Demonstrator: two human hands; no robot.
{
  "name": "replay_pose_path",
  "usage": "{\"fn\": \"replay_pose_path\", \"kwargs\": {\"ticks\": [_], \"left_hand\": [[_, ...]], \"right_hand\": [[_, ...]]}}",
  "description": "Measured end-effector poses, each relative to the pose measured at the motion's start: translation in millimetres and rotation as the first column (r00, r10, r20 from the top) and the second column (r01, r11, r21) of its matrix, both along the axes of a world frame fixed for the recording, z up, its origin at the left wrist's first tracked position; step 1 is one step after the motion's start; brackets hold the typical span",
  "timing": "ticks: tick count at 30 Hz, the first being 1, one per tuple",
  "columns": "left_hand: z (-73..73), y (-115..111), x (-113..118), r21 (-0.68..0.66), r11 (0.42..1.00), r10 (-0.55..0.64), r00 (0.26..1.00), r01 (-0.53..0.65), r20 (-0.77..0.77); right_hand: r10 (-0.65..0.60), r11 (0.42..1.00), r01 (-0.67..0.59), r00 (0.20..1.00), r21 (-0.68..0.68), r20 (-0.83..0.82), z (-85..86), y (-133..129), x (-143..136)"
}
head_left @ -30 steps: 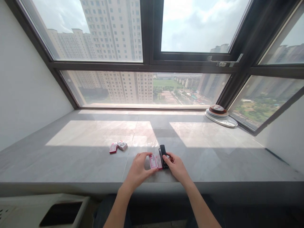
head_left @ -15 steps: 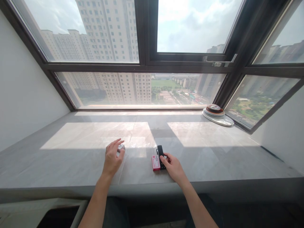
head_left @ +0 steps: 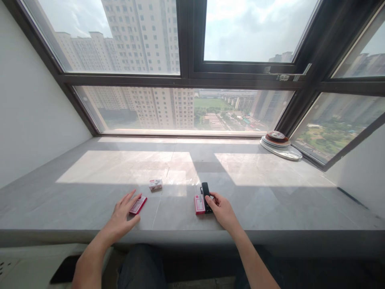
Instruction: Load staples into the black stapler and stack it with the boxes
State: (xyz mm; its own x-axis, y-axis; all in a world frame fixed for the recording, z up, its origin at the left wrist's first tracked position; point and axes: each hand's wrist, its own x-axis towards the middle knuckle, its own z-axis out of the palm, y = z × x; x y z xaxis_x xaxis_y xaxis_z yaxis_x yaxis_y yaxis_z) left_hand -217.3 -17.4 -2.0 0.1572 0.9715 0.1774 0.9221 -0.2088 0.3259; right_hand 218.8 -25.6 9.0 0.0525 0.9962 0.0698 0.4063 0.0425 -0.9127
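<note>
My right hand (head_left: 221,208) has its thumb and fingers closed on a black stapler (head_left: 205,192), which lies on the stone ledge. Against the stapler's left side rests a pink and white small box (head_left: 199,204). My left hand (head_left: 122,212) is spread over a red flat small box (head_left: 138,205), with its fingertips at the box's left and upper edge and the thumb apart below. Whether those fingers touch the box I cannot tell. Just beyond it, a small white printed box (head_left: 155,184) sits by the tile seam, with no hand on it.
Stacked plates or round lids (head_left: 278,144) stand at the back right corner of the ledge (head_left: 255,204). A dark-framed window (head_left: 183,81) runs along the back. White walls (head_left: 36,108) close in the sides. Below the front edge are my legs (head_left: 141,267).
My left hand has left the small white box and moved left and nearer to me, over the red box. My right hand stays on the stapler. The view has shifted slightly.
</note>
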Motion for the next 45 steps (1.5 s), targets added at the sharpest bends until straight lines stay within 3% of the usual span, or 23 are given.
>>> {"fn": "replay_pose_path", "kwargs": {"ticks": [5, 8, 12, 17, 19, 22, 26, 28, 30, 32, 33, 35, 36, 38, 40, 43, 45], "left_hand": [[10.2, -2, -22, -0.013, 1.0, 0.012, 1.0, -0.012, -0.009], [19.3, -5, -7, -0.011, 0.999, 0.034, 0.998, -0.033, 0.051], [38.1, -13, 64, -0.004, 0.993, -0.11, 0.959, 0.115, 0.261], [61.1, -8, 172, -0.022, 0.944, -0.276, 0.823, 0.329, 0.496], [61.8, -1, 199, -0.054, 0.915, -0.312, 0.784, 0.401, 0.537], [54.4, 7, 219, -0.06, 0.898, -0.332, 0.761, 0.436, 0.558], [47.6, 8, 225, -0.011, 0.9, -0.36, 0.759, 0.435, 0.542], [48.3, 7, 217, 0.033, 0.903, -0.386, 0.772, 0.429, 0.506], [48.4, 11, 198, 0.093, 0.94, -0.333, 0.829, 0.328, 0.45], [44.5, 22, 170, 0.141, 0.99, -0.079, 0.913, 0.024, 0.4], [40.7, 29, 155, 0.142, 0.971, 0.124, 0.916, -0.191, 0.381], [29.8, 47, 129, 0.072, 0.828, 0.51, 0.8, -0.556, 0.316], [23.6, 55, 121, 0.014, 0.78, 0.599, 0.753, -0.626, 0.271], [11.6, 69, 116, -0.049, 0.766, 0.635, 0.743, -0.641, 0.212], [3.2, 80, 126, -0.057, 0.823, 0.563, 0.799, -0.565, 0.209], [1.5, 91, 151, -0.089, 0.936, 0.352, 0.891, -0.341, 0.288], [5.8, 97, 166, -0.117, 0.98, 0.194, 0.916, -0.162, 0.352]], "right_hand": [[-0.012, 1.0, 0.012, 1.0, 0.0, 0.005, -0.8, -1, -1], [-0.019, 1.0, 0.019, 1.0, -0.001, 0.013, 1.1, -2, -2], [-0.014, 1.0, 0.013, 1.0, 0.004, 0.021, 4.1, -5, -3], [-0.006, 1.0, 0.005, 1.0, 0.026, 0.023, 4.1, -4, -3], [-0.001, 0.999, 0.0, 1.0, 0.034, 0.032, 3.2, -3, -3], [-0.005, 0.999, 0.003, 0.999, 0.038, 0.047, 2.2, -1, -3], [-0.018, 0.999, 0.017, 0.999, 0.041, 0.035, 4.1, -3, -4], [-0.038, 0.999, 0.039, 0.999, 0.014, -0.021, 6.1, -7, -3], [-0.055, 0.997, 0.051, 0.994, -0.049, -0.097, 7.9, -12, -1], [-0.047, 0.995, 0.034, 0.989, -0.089, -0.139, 8.9, -17, 1], [-0.037, 0.996, 0.025, 0.989, -0.087, -0.141, 9.0, -19, 2], [-0.019, 0.998, 0.012, 0.993, -0.059, -0.115, 9.1, -21, 4], [-0.009, 0.999, 0.004, 0.995, -0.051, -0.097, 9.3, -21, 4], [0.012, 0.998, -0.015, 0.998, -0.059, -0.059, 10.9, -19, 5], [0.054, 0.995, -0.056, 0.998, -0.081, -0.029, 15.0, -18, 6], [0.151, 0.984, -0.152, 0.988, -0.096, -0.017, 25.7, -19, 6], [0.202, 0.975, -0.203, 0.979, -0.09, -0.021, 33.4, -21, 5]]}}
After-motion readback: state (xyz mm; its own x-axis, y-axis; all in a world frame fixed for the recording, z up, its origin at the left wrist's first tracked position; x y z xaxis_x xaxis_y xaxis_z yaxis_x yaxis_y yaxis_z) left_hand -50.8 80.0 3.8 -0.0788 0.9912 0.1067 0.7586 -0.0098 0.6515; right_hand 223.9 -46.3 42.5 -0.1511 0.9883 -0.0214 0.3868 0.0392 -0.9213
